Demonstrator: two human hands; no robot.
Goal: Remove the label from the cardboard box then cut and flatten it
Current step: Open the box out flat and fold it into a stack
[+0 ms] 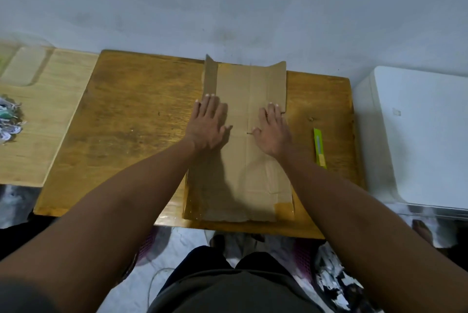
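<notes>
On the far left a pale wooden board (48, 110) lies beside the table, with a small heap of torn paper scraps (8, 120) at its left edge; whether these are the removed label I cannot tell. The dark orange-brown wooden table (126, 122) carries the task's thing: the brown cardboard box (243, 160), already cut open, lies as a long flat sheet in the middle of the table, from the far edge to the near edge. Glossy tape shows along its near left and right corners.

The left hand (209, 122) is spread, palm down, fingers straight, and presses on the left edge of the sheet. The right hand (273, 130) is also spread flat and presses near the right edge. Between the two hands runs a crosswise crease.

The step in hand seems to be the flattening. The two far flaps curl up a little at their corners, so I think the palms should slide away along the creases toward that end, with even weight, and not lift too early.

To the right, well apart from the sheet, lies a yellow-green utility knife (319, 148), untouched. Beyond the table stands a white boxy appliance (417, 135)
</notes>
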